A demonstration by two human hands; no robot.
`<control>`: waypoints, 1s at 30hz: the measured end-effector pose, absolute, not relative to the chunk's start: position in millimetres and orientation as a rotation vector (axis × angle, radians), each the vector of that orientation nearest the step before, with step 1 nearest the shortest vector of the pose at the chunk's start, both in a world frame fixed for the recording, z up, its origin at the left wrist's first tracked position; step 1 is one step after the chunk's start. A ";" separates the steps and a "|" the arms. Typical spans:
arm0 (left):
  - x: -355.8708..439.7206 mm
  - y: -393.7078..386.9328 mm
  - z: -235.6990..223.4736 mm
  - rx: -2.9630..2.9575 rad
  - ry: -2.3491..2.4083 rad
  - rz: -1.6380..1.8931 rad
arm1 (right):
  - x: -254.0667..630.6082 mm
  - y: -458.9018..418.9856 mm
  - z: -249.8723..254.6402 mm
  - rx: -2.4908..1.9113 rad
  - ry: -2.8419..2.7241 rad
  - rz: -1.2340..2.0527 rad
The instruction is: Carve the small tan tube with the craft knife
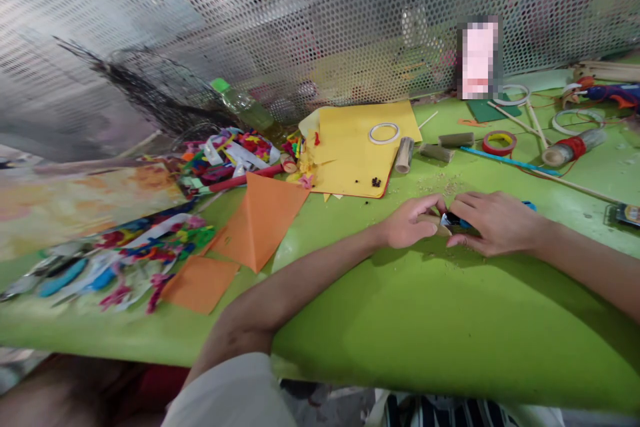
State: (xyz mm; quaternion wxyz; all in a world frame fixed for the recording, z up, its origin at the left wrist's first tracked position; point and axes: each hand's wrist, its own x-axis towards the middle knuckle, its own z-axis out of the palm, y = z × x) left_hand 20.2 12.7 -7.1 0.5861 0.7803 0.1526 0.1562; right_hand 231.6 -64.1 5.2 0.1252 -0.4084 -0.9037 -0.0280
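Note:
Pinched in my left hand (413,222) is a small tan piece (443,230), perhaps cardboard or wood; most of it is hidden by the fingers. My right hand (505,222) is closed around a blue and black utility knife (453,219). The knife's short pale blade sits against the tan piece, between the two hands. Its blue end shows past the right hand's knuckles. Tan shavings (440,186) lie scattered on the green table (400,320) behind and below the hands. Just behind them are short brownish tubes, one standing (405,155) and others lying (456,140).
Behind the left hand lie yellow sheets (350,160) with a white tape ring (384,134). Orange paper (255,220) and colourful scraps (165,247) spread leftward. Red-yellow tape (499,143), a blue strip (510,160) and a string-wrapped tube (573,147) are at right. Perforated metal (300,27) stands behind.

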 end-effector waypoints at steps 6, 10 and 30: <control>19.8 12.8 -7.2 1.808 0.377 0.350 | 231.4 -64.1 4.3 -1.189 -2.614 -0.110; 21.2 12.6 -6.7 1.800 0.366 0.362 | 229.5 -65.5 7.8 -1.221 -2.617 -0.143; 20.5 14.2 -5.8 1.736 0.418 0.280 | 230.0 -64.0 0.7 -1.171 -2.651 -0.177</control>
